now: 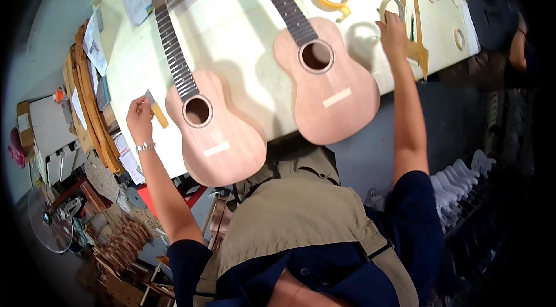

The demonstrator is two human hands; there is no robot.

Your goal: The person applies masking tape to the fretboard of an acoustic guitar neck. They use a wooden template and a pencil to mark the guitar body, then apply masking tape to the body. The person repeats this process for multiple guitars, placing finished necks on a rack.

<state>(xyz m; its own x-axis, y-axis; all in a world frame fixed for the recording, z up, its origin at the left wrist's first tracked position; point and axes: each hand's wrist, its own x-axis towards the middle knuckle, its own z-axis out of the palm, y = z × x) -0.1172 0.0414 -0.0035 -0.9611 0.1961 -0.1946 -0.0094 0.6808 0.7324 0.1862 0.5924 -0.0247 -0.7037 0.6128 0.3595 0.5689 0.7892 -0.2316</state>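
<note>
My left hand (139, 117) curled at grey-and-yellow tool (159, 115), can't tell if gripped — brown box (24, 124) farther left, contents unclear; my right hand (394, 35) pinches tape roll (401, 5).

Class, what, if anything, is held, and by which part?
Right hand: round tan tape roll, by its near rim. Left hand: at flat grey-yellow piece; hold unclear.

A: Where does lettering occur?
B: On the newspaper (138, 1), spread at the far left of the pale worktable (132, 55): dark printed columns, lines too small to read.
A: And the red marks?
B: Large red characters along the same newspaper's upper part, cut by blur.
A: Any other printed matter?
B: A white sheet (128, 159) at the worktable's near left edge, bearing fine, illegible print.
</note>
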